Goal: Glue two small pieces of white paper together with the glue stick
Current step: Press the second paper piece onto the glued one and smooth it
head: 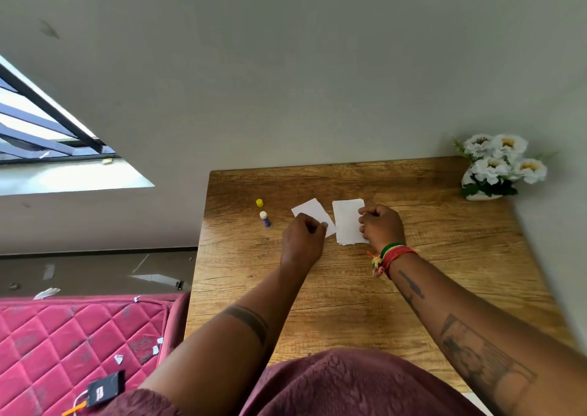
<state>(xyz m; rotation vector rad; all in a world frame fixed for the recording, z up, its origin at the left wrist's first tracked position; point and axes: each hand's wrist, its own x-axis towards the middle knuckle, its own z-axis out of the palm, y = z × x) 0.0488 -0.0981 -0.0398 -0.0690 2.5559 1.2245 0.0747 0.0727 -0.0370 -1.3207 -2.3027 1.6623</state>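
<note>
A fold of maroon, nubbly-textured cloth fills the bottom of the view, and two bare forearms reach out from it over a wooden table with a warm brown, streaked grain and a straight matte edge. The left hand is curled, its fingertips pinching the near corner of a small white paper piece, a flat rectangle lying skewed on the wood. The right hand is half closed too, fingers bent onto the right edge of a second white paper rectangle, which lies flat just beside the first, with a narrow gap of wood between them; it looks like more than one thin sheet at its lower edge. A braided wristband of red, green and yellow thread wraps the right wrist. Left of the papers stands the glue stick, a short blue cylinder with a pale rounded top, and its yellow cap sits apart just behind it. At the far right corner a white vase holds white fabric-like flowers with yellow centres. To the left lies a quilted pink mattress with diamond stitching
</note>
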